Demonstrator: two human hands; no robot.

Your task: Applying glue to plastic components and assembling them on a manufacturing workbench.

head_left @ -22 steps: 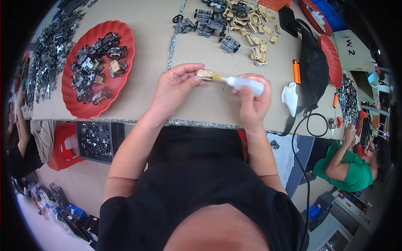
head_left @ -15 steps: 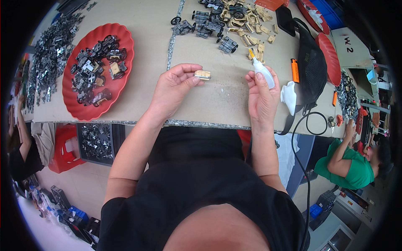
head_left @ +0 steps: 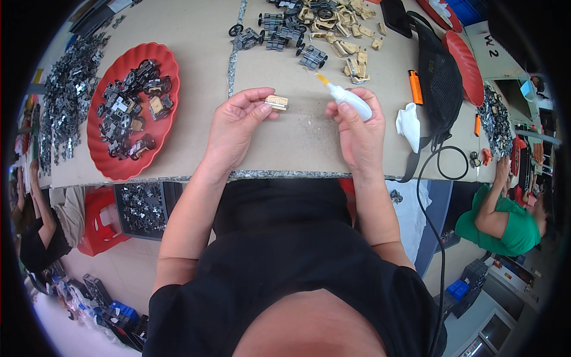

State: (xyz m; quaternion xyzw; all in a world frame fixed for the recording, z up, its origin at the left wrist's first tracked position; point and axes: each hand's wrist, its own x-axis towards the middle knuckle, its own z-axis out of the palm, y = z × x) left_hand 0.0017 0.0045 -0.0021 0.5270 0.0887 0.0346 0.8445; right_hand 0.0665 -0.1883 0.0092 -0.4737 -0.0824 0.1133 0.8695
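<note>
Between thumb and fingertips, my left hand (head_left: 235, 128) pinches a small tan plastic toy car part (head_left: 277, 101) with a pale strip along its near edge. My right hand (head_left: 361, 134) is wrapped round a white squeeze bottle (head_left: 352, 103) with a thin yellow nozzle. The bottle is tilted, its tip pointing up and left, apart from the tan part. Beyond the hands lie dark toy car chassis (head_left: 312, 57) with black wheels, beside a heap of loose tan parts (head_left: 357, 69).
At left, a red scalloped plate (head_left: 169, 113) holds several assembled pieces; a pile of dark parts (head_left: 68, 89) lies beyond it. To the right are an orange lighter (head_left: 415, 87), a crumpled white piece (head_left: 408, 126) and a black mesh bag (head_left: 439, 89). Co-workers sit on both sides.
My right hand has moved left, closer to my left hand, and the bottle leans further over to the left. My left hand still holds the tan part. The whole view has shifted slightly.
</note>
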